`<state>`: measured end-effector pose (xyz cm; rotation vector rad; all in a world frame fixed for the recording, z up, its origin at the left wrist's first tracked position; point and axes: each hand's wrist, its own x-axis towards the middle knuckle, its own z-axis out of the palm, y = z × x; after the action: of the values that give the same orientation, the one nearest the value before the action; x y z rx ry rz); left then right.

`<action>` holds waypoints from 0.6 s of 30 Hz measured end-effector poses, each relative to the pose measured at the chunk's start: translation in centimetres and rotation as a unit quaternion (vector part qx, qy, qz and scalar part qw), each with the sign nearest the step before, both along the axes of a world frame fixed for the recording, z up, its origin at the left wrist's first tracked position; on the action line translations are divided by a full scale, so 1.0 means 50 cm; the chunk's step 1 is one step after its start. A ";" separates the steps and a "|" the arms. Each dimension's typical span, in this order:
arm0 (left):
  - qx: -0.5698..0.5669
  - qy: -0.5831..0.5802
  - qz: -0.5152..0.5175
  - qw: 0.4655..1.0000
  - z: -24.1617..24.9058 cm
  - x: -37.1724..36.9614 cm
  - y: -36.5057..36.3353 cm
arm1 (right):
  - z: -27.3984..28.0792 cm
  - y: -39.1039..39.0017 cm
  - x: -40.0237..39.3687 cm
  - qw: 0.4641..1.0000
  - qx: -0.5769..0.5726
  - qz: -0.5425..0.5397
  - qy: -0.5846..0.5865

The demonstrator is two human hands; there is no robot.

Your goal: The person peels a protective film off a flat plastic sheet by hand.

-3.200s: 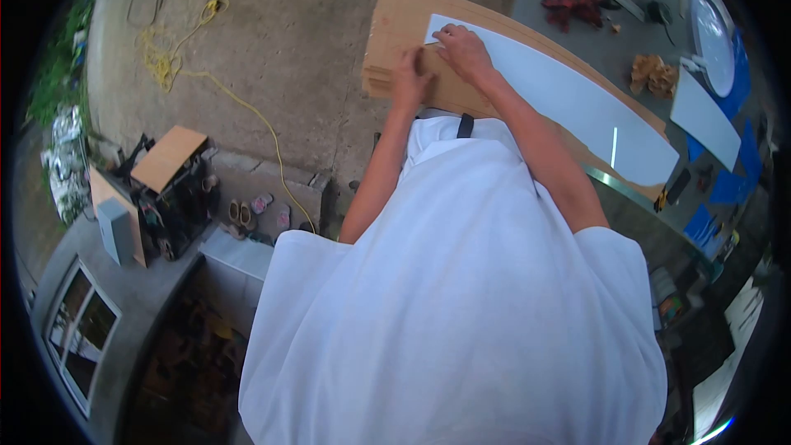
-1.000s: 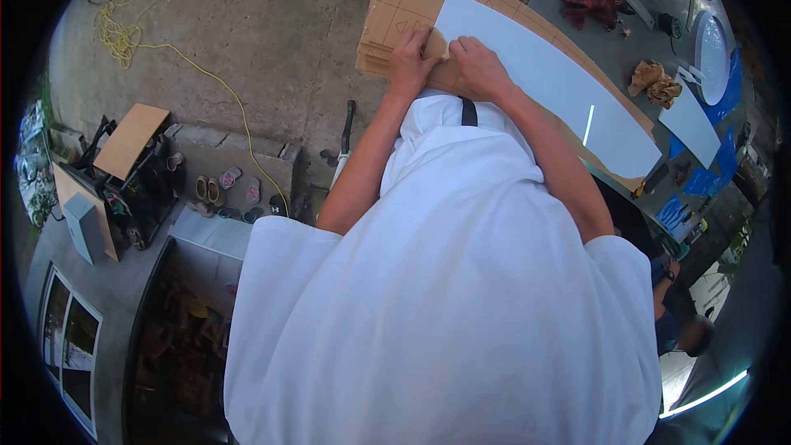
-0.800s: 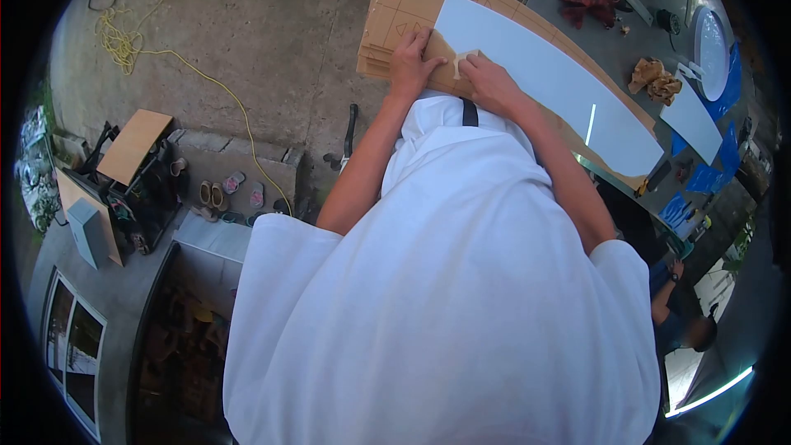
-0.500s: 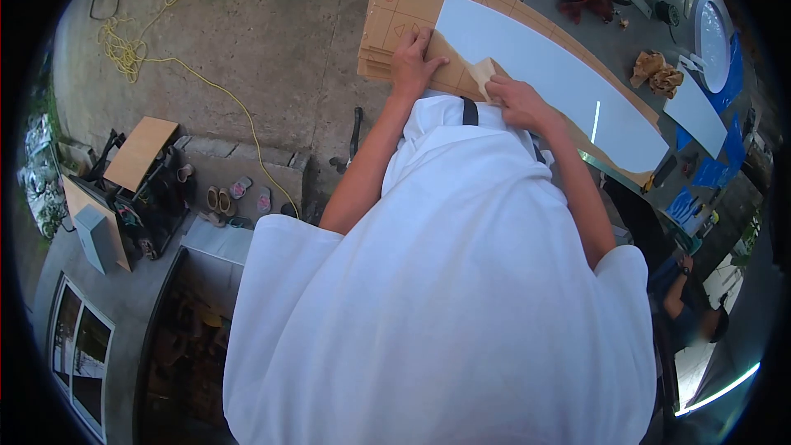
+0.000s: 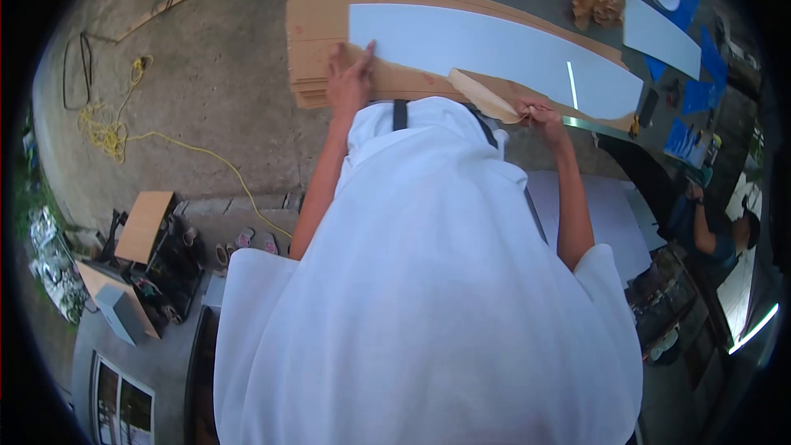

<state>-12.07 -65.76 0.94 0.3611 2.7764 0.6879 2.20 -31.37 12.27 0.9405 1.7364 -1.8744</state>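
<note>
A long white panel with a curved edge lies on brown sheets stacked beneath it. Brown paper is partly peeled from the panel along its near side, and its loose flap curls up. My right hand is closed on the end of that flap, near the panel's near edge. Towards the panel's left end, my left hand rests with fingers spread on the brown surface, one fingertip reaching the white area.
Crumpled brown paper, another white panel and blue pieces lie at the right. Another person is at the far right. Yellow cord lies on the ground at left, above a wooden board.
The view has turned, shifting the panel left and making it more level. My right hand has pulled the paper flap rightwards, and the peeled piece is longer. My left hand stays on the sheet.
</note>
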 end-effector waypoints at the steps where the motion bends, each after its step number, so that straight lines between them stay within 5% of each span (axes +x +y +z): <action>1: -0.021 -0.010 0.007 1.000 0.003 0.005 0.001 | 0.001 0.031 0.028 1.000 0.006 -0.008 0.000; 6: -0.057 -0.023 0.038 0.997 0.035 0.006 0.039 | 0.000 0.165 0.176 0.959 -0.218 -0.147 0.105; 11: -0.174 -0.043 0.055 0.982 0.089 0.034 0.087 | 0.037 0.232 0.258 0.948 -0.174 -0.229 0.134; 18: -0.190 -0.073 0.122 0.971 0.080 0.031 0.114 | 0.008 0.371 0.376 0.921 -0.210 -0.259 0.202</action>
<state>-10.53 -60.04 4.93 -0.1062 2.7510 0.2067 20.98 -12.82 12.70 0.9415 1.2481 -2.8120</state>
